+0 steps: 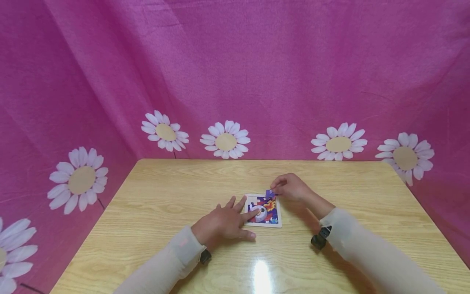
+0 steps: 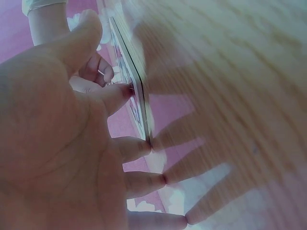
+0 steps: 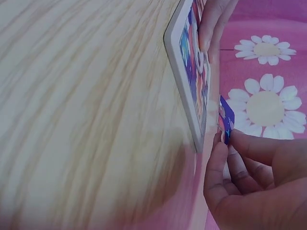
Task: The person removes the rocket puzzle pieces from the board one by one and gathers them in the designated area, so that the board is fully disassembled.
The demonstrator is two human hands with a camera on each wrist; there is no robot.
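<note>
1. Pinches a purple piece (image 1: 270, 193) in the right hand (image 1: 291, 187), by the far right corner of the picture board (image 1: 279, 213).
2. Spreads the left hand (image 1: 227, 221), grasping nothing, with a fingertip on the board.
3. With the piece, calls for an edge hold: seems light, thin, stiff, creasable.
4. Has a glossy wood-grain table (image 1: 165, 192) beneath, a pink flower-printed curtain (image 1: 235, 65) behind.

No text, label, brand, number or sign can be read. In the head view, the picture board (image 1: 264, 225), at five o'clock from centre, is too small for lettering to be made out; a faint mark on the left cuff (image 1: 189, 249), at seven o'clock, is too blurred.
</note>
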